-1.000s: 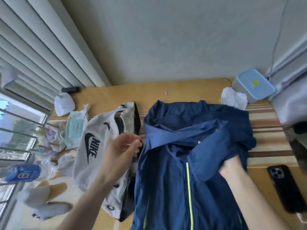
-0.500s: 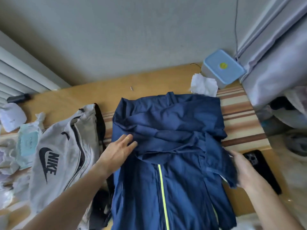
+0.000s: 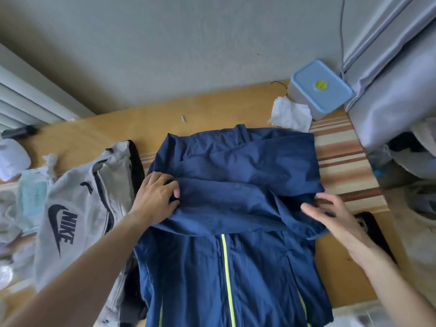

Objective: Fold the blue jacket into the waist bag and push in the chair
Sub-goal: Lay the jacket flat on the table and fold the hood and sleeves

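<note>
Your left hand [image 3: 157, 198] pinched the left end of the jacket's [image 3: 236, 208] folded-over top, fingers closed on the cloth. Your right hand [image 3: 330, 218] hovered loose-fingered at the fold's right end, gripping nothing. The jacket lay mid-table [image 3: 99, 140], the bag [image 3: 80, 208] just beside its left edge.

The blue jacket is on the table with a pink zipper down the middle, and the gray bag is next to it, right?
Almost. The head view shows the blue jacket has a neon yellow zipper, not pink. The gray bag does lie beside it on the table.
</note>
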Motion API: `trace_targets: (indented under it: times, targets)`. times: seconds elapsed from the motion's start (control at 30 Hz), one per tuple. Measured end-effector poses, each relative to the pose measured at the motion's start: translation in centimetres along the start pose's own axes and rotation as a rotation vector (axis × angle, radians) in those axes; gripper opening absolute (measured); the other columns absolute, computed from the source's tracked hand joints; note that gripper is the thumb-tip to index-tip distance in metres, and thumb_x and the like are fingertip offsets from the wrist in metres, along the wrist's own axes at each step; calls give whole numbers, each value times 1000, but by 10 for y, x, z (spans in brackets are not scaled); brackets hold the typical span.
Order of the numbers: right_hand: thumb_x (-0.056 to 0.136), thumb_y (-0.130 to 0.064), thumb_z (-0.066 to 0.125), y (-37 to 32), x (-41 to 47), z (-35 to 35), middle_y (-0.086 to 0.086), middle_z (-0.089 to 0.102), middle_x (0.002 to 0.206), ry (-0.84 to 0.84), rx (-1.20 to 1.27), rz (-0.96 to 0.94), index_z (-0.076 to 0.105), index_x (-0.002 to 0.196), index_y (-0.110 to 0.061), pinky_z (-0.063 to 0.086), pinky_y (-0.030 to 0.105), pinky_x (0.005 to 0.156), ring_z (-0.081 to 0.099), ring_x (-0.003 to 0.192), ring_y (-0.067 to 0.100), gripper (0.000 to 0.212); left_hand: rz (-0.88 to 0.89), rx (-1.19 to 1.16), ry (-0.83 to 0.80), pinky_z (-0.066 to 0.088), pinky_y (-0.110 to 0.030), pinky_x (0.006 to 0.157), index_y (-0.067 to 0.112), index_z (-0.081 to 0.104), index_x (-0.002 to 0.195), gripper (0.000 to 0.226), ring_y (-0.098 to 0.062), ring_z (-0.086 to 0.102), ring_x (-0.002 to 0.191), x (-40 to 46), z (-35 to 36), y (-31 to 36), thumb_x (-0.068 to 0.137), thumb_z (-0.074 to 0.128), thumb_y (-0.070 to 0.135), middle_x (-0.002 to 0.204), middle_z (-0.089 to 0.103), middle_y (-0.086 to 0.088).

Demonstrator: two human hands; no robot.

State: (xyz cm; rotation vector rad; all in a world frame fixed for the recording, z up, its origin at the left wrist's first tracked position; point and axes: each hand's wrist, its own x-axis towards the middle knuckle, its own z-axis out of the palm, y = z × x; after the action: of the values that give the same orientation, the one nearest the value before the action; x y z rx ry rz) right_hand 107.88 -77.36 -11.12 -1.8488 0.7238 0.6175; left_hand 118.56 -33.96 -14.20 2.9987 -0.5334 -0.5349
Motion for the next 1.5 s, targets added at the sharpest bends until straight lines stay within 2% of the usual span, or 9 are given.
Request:
trace_targets:
  times: [0.1,0.17,0.23,0.43,0.63,0.73,0.83,1.13,1.5]
  targets:
    - [46,-69,87,23,2,36,8,42,137,141,-866,-408,51,136,-27,42,50,108,40,130,30,106,-18,115,-79,35,-45,113,29,73,89,29,-28,61,107,-4,-3,-10,63,86,32,100,71,1]
    - [58,-44,93,34,13,51,17,57,126,209,-964,-524,67,114,-14,46,57,101,50,122,41,68,-55,183,-60,38,-47,111,24,72,86,31,-30,65,95,-10,-10,-17,60,88,22,89,69,-2]
    - [79,-29,82,35,27,45,13,69,109,314,-766,-568,73,94,-7,50,54,94,60,109,39,27,-104,198,10,42,-47,103,17,72,88,33,-34,64,90,-14,-17,-30,60,84,5,88,66,-7]
    - [92,-22,71,-48,62,0,2,74,109,117,380,18,74,104,-15,55,33,71,69,86,19,14,-282,132,120,47,-59,89,3,64,117,58,-48,52,105,-3,-46,-47,62,63,-17,115,54,-27]
    - [97,-42,57,-93,83,12,10,63,123,621,-398,-239,56,128,-15,49,43,86,59,114,34,41,-271,117,255,34,-57,110,13,61,130,52,-46,39,131,6,-42,-5,80,66,0,149,39,-24]
    - [102,-40,43,-79,79,46,12,59,137,429,-727,-780,57,135,-17,47,50,100,54,126,35,43,-69,137,207,27,-54,121,25,47,150,50,-39,31,150,3,-11,15,102,51,35,164,32,-15]
    - [103,-45,41,-47,99,64,13,31,164,125,-1117,-575,41,152,-24,32,51,117,27,150,38,53,-176,235,-90,16,-51,126,30,21,162,61,-33,17,157,-3,18,14,105,32,48,171,13,-11]
    - [102,-51,46,55,8,117,17,12,169,200,-944,-838,37,156,-27,24,54,122,13,156,39,60,-67,91,112,24,-51,124,34,23,161,64,-32,15,158,-117,65,72,103,40,53,171,13,-12]
    - [98,-54,47,199,-117,135,23,12,168,276,-984,-592,28,158,-36,24,59,121,14,155,42,65,-76,138,67,27,-53,122,27,38,157,60,-38,26,154,-260,134,96,100,44,45,168,21,-19]
